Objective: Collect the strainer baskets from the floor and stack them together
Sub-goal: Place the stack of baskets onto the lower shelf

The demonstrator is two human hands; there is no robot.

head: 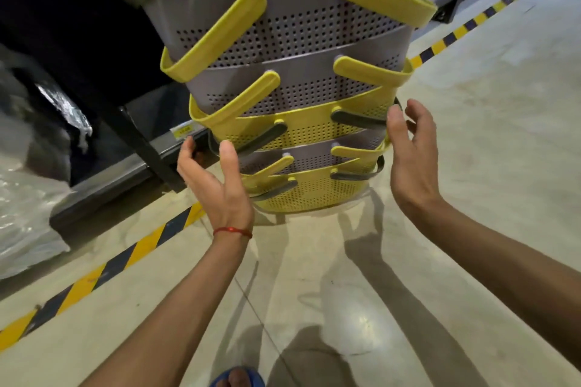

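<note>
A tall stack of nested strainer baskets (pixel 292 41), grey ones with yellow handles and yellow ones with grey handles, stands on the floor and rises out of the top of the view. Its lowest yellow basket (pixel 314 195) rests on the concrete. My left hand (pixel 217 182) is spread at the stack's lower left, fingers relaxed, close to a grey handle without gripping it. On the stack's right side my right hand (pixel 412 148) hovers with fingers spread, fingertips near a grey handle. Neither hand holds anything.
A yellow-and-black hazard stripe (pixel 125 258) runs diagonally across the concrete floor (pixel 471 135). Dark metal shelving (pixel 147 151) stands behind it at left, with plastic-wrapped goods (pixel 28 214). A blue sandal (pixel 239 378) shows at the bottom edge.
</note>
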